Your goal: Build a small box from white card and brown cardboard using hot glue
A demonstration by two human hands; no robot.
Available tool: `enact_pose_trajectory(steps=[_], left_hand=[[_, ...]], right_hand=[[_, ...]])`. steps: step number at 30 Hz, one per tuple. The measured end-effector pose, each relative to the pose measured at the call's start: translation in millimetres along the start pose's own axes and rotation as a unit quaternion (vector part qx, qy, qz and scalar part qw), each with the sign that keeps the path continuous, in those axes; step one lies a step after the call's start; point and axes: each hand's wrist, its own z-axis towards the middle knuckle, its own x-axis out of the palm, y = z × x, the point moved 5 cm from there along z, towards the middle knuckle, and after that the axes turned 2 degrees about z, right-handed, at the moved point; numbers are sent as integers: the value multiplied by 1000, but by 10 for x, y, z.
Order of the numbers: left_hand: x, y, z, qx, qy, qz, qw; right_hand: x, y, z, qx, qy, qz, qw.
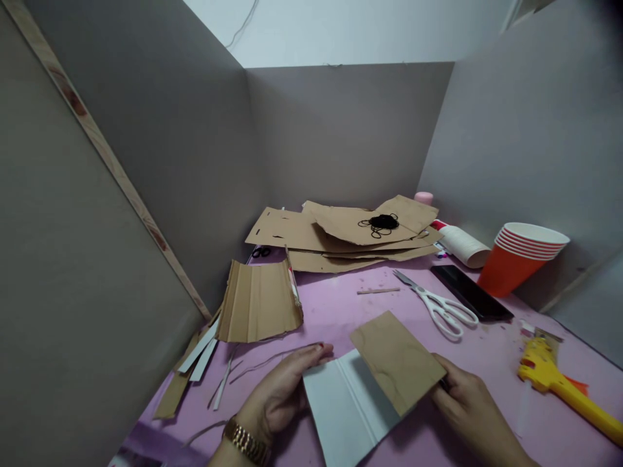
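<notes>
Head view: above the desk (331, 301), lower centre, a probably light, bendable white card (333, 405), best held by its edges, lies partly behind a stiffer-looking brown panel (399, 363) the right hand (464, 402) pinches, the left hand (282, 392) touching the card, grip unclear.

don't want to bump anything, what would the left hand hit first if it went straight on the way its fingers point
The left hand would probably meet the brown cardboard panel first, though depth is unclear and it might pass behind.
</notes>
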Motion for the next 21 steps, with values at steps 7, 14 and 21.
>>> enact_pose_trajectory(steps=[7,14,21], left_hand=[[-6,87,12,-38,19,-41,998],[-1,51,36,-20,21,7,1000],[134,55,32,-25,55,84,995]], right_hand=[[9,15,-1,-4,-3,17,1000],[-36,134,20,-3,-12,41,999],[-70,98,54,-34,-2,28,999]])
